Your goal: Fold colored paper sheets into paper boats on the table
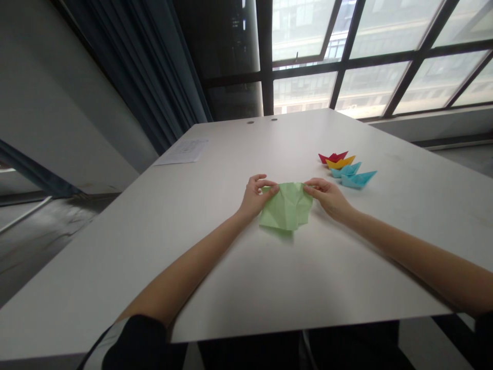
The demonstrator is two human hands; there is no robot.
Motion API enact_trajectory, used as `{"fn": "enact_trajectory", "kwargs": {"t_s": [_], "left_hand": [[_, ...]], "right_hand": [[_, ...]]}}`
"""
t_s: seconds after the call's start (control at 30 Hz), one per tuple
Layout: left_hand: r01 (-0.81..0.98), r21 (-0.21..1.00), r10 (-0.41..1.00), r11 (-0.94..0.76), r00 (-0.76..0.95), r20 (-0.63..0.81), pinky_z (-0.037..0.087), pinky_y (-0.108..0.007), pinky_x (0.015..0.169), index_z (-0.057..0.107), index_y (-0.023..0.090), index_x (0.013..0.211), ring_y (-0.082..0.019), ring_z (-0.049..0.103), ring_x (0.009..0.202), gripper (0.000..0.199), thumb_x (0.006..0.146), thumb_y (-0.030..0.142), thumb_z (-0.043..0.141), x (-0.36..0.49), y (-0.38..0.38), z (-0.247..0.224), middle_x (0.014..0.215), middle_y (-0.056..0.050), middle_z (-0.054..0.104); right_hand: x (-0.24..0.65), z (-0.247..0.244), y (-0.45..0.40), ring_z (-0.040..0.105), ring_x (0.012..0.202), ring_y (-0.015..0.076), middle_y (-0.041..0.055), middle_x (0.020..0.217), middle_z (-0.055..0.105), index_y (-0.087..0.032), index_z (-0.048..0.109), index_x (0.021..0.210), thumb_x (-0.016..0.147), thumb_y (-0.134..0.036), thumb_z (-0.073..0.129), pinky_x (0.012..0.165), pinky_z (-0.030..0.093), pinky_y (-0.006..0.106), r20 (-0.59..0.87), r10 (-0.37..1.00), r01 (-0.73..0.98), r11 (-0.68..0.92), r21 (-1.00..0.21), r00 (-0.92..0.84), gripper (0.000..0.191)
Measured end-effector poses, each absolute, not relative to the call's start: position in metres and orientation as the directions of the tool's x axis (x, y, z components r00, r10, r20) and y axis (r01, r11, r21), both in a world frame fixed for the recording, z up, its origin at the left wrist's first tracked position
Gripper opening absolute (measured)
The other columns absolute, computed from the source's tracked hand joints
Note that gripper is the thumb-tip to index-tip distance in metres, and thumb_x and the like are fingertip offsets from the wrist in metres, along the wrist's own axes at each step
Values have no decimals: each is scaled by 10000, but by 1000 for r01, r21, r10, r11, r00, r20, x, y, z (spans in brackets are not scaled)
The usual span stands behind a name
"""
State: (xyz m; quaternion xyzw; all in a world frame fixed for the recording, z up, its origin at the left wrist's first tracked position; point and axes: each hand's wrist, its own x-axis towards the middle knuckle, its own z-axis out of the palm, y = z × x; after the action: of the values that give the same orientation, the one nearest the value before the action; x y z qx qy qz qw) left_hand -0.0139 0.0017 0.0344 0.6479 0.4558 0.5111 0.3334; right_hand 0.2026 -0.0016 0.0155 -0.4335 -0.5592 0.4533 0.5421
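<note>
Head view. Green paper at the centre of the frame, just below the middle: creased sheet (285,208), held up by its top edge, lower edge hanging over the white bench (231,293). My left hand (259,195) pinches the upper left corner between thumb and fingers; my right hand (327,196) pinches the upper right corner likewise. Both grips narrow, closed on the paper; hands apart, the sheet between them. Fold lines run down its face.

Right of centre, beyond my right hand: four folded paper boats in a slanting row, close together. Order from far to near: red boat (332,158), yellow boat (340,164), small blue boat (346,171), large blue boat (359,180). Left of centre, further up: printed sheet (182,152), flat at the bench's left edge; text illegible. Upper left: dark blue curtain (142,61). Upper right: framed window (302,31).
</note>
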Motion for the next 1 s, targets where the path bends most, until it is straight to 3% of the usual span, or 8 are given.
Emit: {"fn": "enact_trajectory", "kwargs": {"t_s": [0.13, 0.33, 0.67, 0.83, 0.93, 1.0], "left_hand": [[479, 658, 806, -581, 225, 547, 330, -381, 945, 690, 223, 774, -207, 432, 1061, 95, 720, 296, 660, -15, -6, 45, 1099, -55, 529], [501, 391, 616, -772, 437, 656, 356, -353, 892, 670, 207, 802, -188, 459, 953, 120, 790, 295, 589, -16, -10, 46, 906, -50, 619], [444, 234, 472, -865, 563, 678, 381, -330, 829, 645, 194, 824, -166, 518, 867, 134, 825, 282, 544, -10, -18, 56, 837, -46, 646], [462, 321, 528, -827, 441, 726, 389, -336, 860, 637, 196, 824, -168, 517, 919, 107, 816, 262, 553, -11, -17, 55, 888, -54, 629], [485, 533, 687, -693, 221, 692, 393, -346, 874, 648, 202, 834, -189, 483, 1037, 126, 779, 301, 592, -13, -10, 50, 1064, -78, 562], [394, 739, 822, -546, 80, 564, 419, -325, 826, 650, 199, 858, -198, 486, 1052, 191, 753, 351, 606, -14, -4, 48, 1114, -82, 536]], "right_hand": [[204, 18, -2, 531, 877, 169, 45, 974, 543, -218, 693, 765, 620, -407, 720, 704, 465, 282, 342, 940, 144, 336, -931, 14, 241], [203, 23, -6, 544, 818, 167, 42, 894, 548, -219, 679, 781, 660, -391, 689, 611, 465, 268, 417, 907, 180, 422, -889, -63, 210], [196, 31, -18, 554, 901, 163, 51, 1038, 539, -240, 639, 861, 700, -298, 665, 713, 489, 295, 521, 845, 188, 534, -824, -118, 173], [198, 31, -14, 554, 876, 167, 57, 996, 537, -226, 628, 814, 707, -299, 658, 681, 489, 299, 574, 818, 220, 567, -794, -36, 134], [201, 28, -9, 552, 868, 175, 52, 959, 555, -219, 620, 792, 699, -311, 663, 674, 484, 308, 591, 806, 218, 574, -789, 19, 138], [203, 28, -7, 552, 871, 180, 45, 922, 577, -216, 614, 784, 692, -311, 669, 676, 474, 309, 590, 806, 224, 566, -793, 49, 143]]}}
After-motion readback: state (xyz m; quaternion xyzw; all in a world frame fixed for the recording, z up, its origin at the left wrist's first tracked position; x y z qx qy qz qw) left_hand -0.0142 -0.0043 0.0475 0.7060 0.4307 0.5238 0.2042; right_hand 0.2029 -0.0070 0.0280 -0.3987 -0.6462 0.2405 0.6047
